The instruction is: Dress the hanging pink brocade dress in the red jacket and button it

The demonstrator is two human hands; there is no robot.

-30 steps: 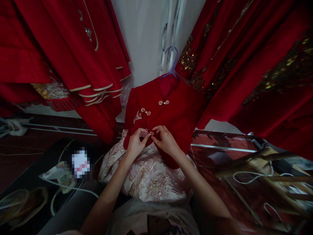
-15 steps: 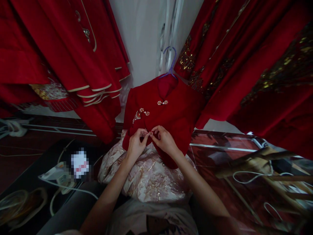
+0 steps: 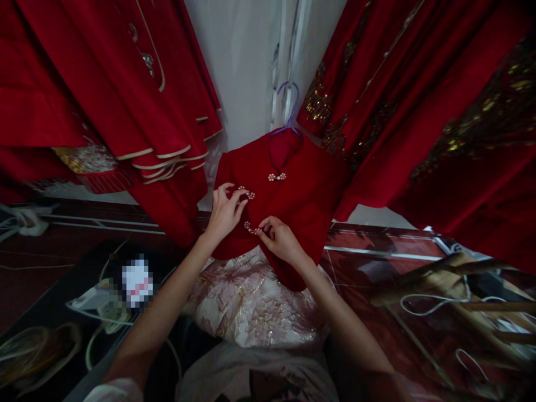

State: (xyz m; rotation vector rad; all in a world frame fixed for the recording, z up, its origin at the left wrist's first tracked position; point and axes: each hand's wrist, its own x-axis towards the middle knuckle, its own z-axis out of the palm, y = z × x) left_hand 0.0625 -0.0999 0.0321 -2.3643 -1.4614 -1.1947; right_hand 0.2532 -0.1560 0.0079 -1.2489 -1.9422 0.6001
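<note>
A red jacket (image 3: pixel 288 215) hangs in front of me on a purple hanger (image 3: pixel 290 120). My right hand (image 3: pixel 280 240) pinches one end of the lower jewelled clasp (image 3: pixel 251 228) at the front opening. Over the left chest, my left hand (image 3: pixel 226 212) rests with thumb and fingers apart, touching the jewelled brooch (image 3: pixel 250 195) and covering most of it. A fastened flower clasp (image 3: pixel 277 177) sits at the collar. Below the jacket's hem spreads shiny pale floral fabric (image 3: pixel 255 301).
Red garments with pale edging (image 3: pixel 167 111) hang at left, and red sequinned garments (image 3: pixel 402 145) at right. A dark table (image 3: pixel 37 296) on the left holds cords and a blurred white item. A wooden frame (image 3: pixel 439 279) with cords stands at lower right.
My left hand has left the lower clasp and moved up and left to the brooch. My right hand stays at the clasp, which is now more visible.
</note>
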